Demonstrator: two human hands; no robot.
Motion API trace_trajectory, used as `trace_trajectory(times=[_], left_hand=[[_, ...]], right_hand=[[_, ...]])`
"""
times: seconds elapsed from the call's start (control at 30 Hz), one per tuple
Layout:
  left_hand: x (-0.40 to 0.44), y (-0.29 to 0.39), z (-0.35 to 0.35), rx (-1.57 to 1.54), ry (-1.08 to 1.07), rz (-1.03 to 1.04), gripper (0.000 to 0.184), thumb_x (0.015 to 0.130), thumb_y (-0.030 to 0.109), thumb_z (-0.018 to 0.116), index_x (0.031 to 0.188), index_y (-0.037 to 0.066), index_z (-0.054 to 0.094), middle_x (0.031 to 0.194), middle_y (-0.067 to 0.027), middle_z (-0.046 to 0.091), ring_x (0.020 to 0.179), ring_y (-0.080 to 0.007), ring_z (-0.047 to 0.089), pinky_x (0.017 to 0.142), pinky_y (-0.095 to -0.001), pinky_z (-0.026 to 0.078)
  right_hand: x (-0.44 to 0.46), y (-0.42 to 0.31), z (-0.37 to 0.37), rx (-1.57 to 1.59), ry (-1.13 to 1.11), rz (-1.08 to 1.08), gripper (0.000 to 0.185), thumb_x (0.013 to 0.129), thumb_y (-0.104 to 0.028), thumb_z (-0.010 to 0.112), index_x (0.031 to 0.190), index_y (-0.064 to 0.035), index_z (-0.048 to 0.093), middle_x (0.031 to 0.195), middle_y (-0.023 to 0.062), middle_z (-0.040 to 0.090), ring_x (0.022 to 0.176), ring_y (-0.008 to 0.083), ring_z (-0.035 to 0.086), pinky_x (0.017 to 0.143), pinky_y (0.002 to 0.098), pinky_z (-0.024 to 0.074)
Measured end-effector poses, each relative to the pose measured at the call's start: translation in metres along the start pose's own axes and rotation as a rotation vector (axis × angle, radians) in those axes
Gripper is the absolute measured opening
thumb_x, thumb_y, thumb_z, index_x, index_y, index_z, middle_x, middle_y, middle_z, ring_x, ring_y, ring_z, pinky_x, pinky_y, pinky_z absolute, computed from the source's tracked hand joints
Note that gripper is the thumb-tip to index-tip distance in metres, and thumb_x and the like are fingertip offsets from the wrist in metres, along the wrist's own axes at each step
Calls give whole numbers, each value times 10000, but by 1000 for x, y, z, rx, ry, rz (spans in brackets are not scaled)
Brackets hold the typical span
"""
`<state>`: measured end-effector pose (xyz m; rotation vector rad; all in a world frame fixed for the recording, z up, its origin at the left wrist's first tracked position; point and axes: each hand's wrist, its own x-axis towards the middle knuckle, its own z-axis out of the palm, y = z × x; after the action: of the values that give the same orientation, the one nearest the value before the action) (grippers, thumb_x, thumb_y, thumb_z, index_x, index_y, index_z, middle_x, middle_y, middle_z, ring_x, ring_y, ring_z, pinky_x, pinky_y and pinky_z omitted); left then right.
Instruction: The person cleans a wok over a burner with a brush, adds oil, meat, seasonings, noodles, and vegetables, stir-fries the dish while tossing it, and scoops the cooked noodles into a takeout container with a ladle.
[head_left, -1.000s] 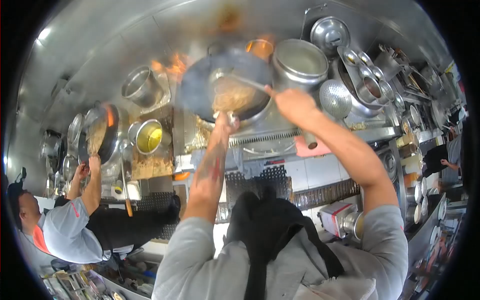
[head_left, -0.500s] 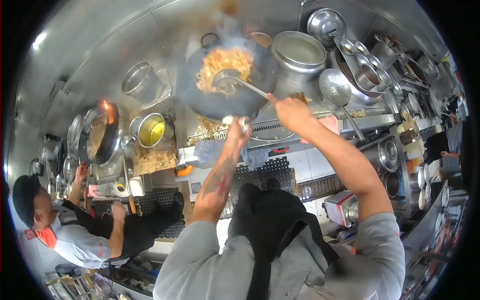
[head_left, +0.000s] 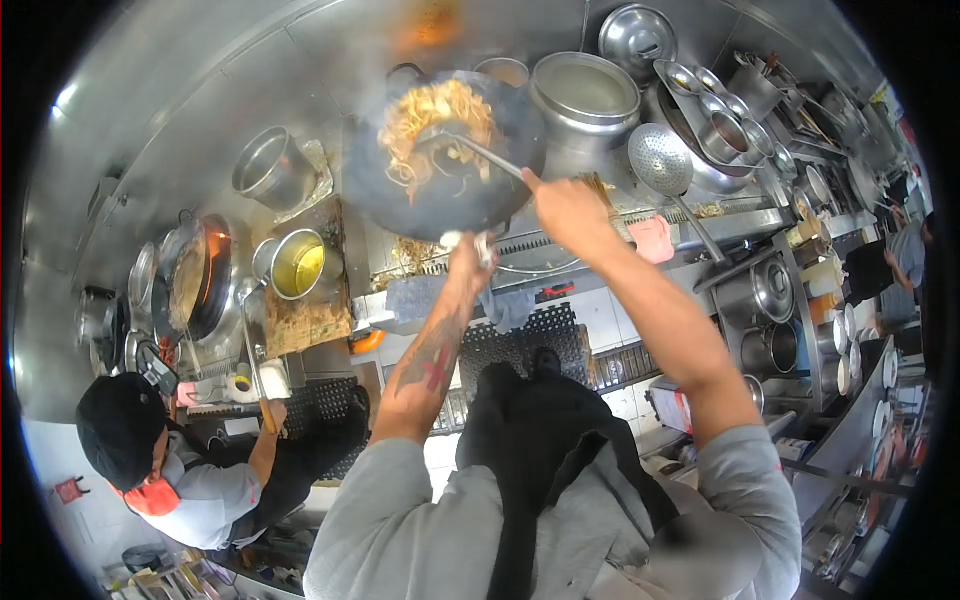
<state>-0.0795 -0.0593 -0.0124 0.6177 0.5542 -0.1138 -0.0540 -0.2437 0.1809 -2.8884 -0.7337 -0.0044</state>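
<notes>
My left hand (head_left: 468, 258) is closed around a white cloth (head_left: 466, 242) at the near edge of a dark wok (head_left: 440, 205). Noodles (head_left: 437, 108) lie in the far half of the wok, with steam above them. My right hand (head_left: 572, 212) grips the handle of a metal ladle (head_left: 487, 153), whose bowl rests among the noodles. The wok's near handle is mostly hidden by the cloth and my fingers.
A large pot (head_left: 587, 90) and a perforated skimmer (head_left: 661, 160) stand to the right. On the left are a pot with yellow liquid (head_left: 298, 265), an empty-looking pot (head_left: 270, 168) and another wok (head_left: 205, 275). A co-worker (head_left: 125, 420) is at far left.
Since the first frame, the noodles have spread toward the wok's far side and the flames behind it have gone. The co-worker has moved off the left wok and now holds a wooden-handled tool.
</notes>
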Motion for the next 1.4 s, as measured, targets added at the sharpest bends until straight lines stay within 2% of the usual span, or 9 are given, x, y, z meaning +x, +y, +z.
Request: trace_trajectory(times=[0.23, 0.4, 0.5, 0.6, 0.8, 0.97, 1.17, 1.27, 1.4], left_hand=[[59, 59, 17, 42, 86, 3, 200, 948, 244, 433, 855, 90, 521, 661, -70, 555, 495, -174, 522, 381, -280, 381], [39, 89, 43, -50, 43, -113, 174, 938, 231, 462, 836, 101, 517, 671, -73, 531, 494, -188, 499, 402, -304, 396], [69, 88, 31, -49, 46, -71, 127, 938, 202, 465, 884, 102, 523, 690, -85, 516, 496, -204, 470, 413, -323, 385], [95, 70, -9, -54, 4, -49, 171, 990, 253, 416, 928, 123, 508, 691, -74, 546, 527, -209, 512, 429, -321, 402], [-64, 123, 68, -57, 35, -190, 202, 987, 246, 407, 946, 86, 523, 694, -82, 557, 543, -191, 548, 424, -300, 424], [48, 50, -6, -20, -140, -125, 218, 986, 271, 417, 1013, 88, 533, 780, -90, 630, 565, -199, 561, 463, -325, 447], [-28, 23, -55, -28, -36, -224, 262, 986, 256, 423, 985, 29, 553, 756, -113, 600, 635, -236, 591, 560, -327, 524], [-99, 85, 40, 197, -92, 234, 257, 975, 230, 393, 958, 25, 548, 724, -110, 585, 587, -232, 572, 538, -324, 511], [26, 77, 6, 127, -21, -58, 296, 973, 293, 424, 943, 40, 575, 767, -63, 603, 602, -217, 563, 537, -311, 512]], right_hand=[[-78, 2, 31, 519, 111, 249, 492, 930, -159, 532, 1412, -97, 459, 828, 282, 651, 793, 469, 635, 756, 518, 486], [-105, 14, 154, 753, 182, 288, 465, 961, -209, 535, 1419, -172, 464, 1130, 274, 633, 1051, 426, 621, 906, 445, 487], [-106, 46, 152, 518, 196, 209, 519, 946, -252, 538, 1442, -147, 428, 930, 285, 655, 851, 457, 635, 765, 492, 498], [-90, 44, 3, 119, -142, 200, 533, 912, -210, 565, 1430, -161, 453, 917, 254, 670, 834, 397, 659, 723, 478, 516], [-50, 13, -148, -215, -271, -97, 494, 838, -162, 580, 1327, -230, 576, 992, 196, 689, 901, 368, 667, 782, 477, 518], [13, -18, -35, -170, -143, -26, 264, 790, -124, 583, 981, -9, 723, 998, 207, 704, 924, 361, 688, 800, 458, 548], [-34, -38, -125, -306, -394, 64, 286, 807, -154, 651, 1076, -103, 732, 1056, 97, 717, 991, 277, 678, 759, 445, 547], [6, -39, -126, -372, -294, -22, 213, 750, -198, 673, 922, -103, 755, 917, 104, 730, 847, 286, 694, 639, 475, 528], [20, -51, -40, -283, -256, 168, 252, 821, -149, 644, 1040, -84, 751, 1039, 153, 721, 984, 366, 682, 778, 512, 571]])
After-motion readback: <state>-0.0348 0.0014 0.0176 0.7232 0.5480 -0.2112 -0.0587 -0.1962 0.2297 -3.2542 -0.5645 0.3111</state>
